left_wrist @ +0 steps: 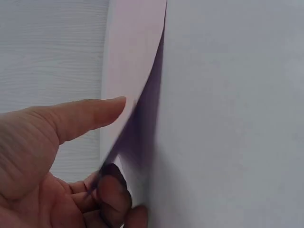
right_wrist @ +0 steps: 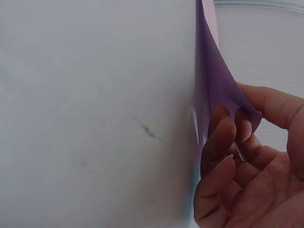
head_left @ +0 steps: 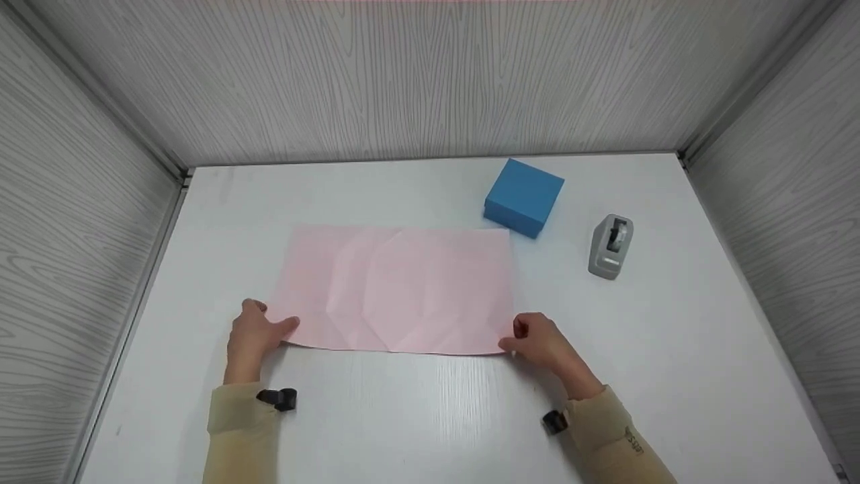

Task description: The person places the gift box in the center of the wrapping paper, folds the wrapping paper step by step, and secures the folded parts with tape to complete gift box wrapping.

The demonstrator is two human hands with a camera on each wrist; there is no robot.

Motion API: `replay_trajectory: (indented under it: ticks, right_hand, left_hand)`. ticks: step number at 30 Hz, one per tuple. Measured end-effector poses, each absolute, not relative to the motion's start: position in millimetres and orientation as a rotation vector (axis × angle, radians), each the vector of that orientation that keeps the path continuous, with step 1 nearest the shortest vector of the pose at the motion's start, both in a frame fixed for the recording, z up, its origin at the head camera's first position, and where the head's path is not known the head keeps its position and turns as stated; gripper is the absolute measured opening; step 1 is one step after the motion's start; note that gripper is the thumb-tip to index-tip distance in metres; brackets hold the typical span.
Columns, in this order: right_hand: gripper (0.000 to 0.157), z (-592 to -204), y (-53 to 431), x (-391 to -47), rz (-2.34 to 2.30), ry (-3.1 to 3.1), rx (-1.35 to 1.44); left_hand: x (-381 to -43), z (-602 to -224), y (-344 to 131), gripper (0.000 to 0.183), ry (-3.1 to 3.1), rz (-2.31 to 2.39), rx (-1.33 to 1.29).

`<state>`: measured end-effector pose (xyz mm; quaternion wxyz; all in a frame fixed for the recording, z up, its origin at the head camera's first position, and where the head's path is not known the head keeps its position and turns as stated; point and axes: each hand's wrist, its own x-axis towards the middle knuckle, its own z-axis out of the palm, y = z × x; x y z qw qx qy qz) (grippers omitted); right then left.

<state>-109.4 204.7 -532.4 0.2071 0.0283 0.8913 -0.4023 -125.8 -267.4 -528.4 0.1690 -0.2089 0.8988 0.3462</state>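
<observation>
A creased sheet of pink paper (head_left: 403,289) lies wide across the table. My left hand (head_left: 255,336) holds its near left corner, the thumb (left_wrist: 107,111) over the pink face and the fingers curled at the underside. At the near right corner, my right hand (head_left: 541,343) pinches the sheet between thumb and fingers. In the right wrist view, that corner is lifted and shows a purple underside (right_wrist: 218,80). The near edge also rises off the table beside the left hand.
A blue box (head_left: 527,191) sits behind the paper's far right corner. To its right stands a grey tape dispenser (head_left: 610,247). Wood-grained panels (head_left: 430,81) wall the white table (head_left: 403,417) at the back and both sides.
</observation>
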Motion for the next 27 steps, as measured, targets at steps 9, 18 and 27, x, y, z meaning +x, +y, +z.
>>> replay_trajectory:
  ticks: [9,18,27]
  right_hand:
    - [0.023,-532,222,-105,-1.148,2.478,0.123]
    - [0.021,-530,258,-92,-1.124,2.513,0.181]
    - [0.028,-527,286,-87,-1.120,2.444,0.199]
  left_hand:
    - [-122,-518,-265,0.041,2.597,1.129,-0.521]
    - [-114,-514,-253,0.024,2.572,1.244,-0.313]
    - [-110,-515,-234,0.021,2.518,1.248,-0.210]
